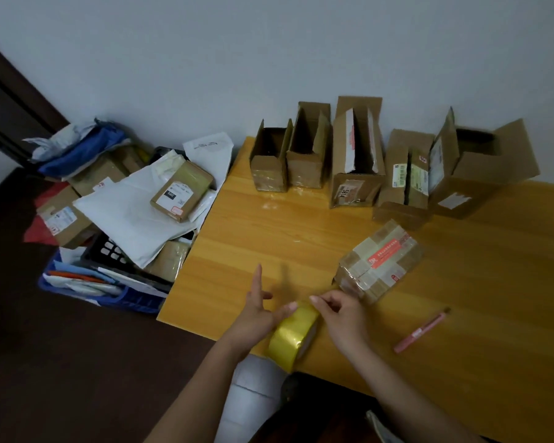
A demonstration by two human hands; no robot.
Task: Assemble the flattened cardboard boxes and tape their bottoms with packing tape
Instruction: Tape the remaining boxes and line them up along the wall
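A yellow roll of packing tape (293, 335) stands at the near edge of the wooden table (461, 282). My left hand (258, 311) touches its left side with thumb against the roll and index finger stretched out. My right hand (339, 310) pinches the tape's free end at the top of the roll. Just beyond it lies a small cardboard box (379, 262), bottom up, with clear tape strips and a red label. Several assembled open boxes (355, 155) stand in a row along the wall.
A pink pen (421, 330) lies on the table to the right. Left of the table, a pile of parcels and white mailer bags (135, 212) sits over a blue crate (109, 295) on the dark floor.
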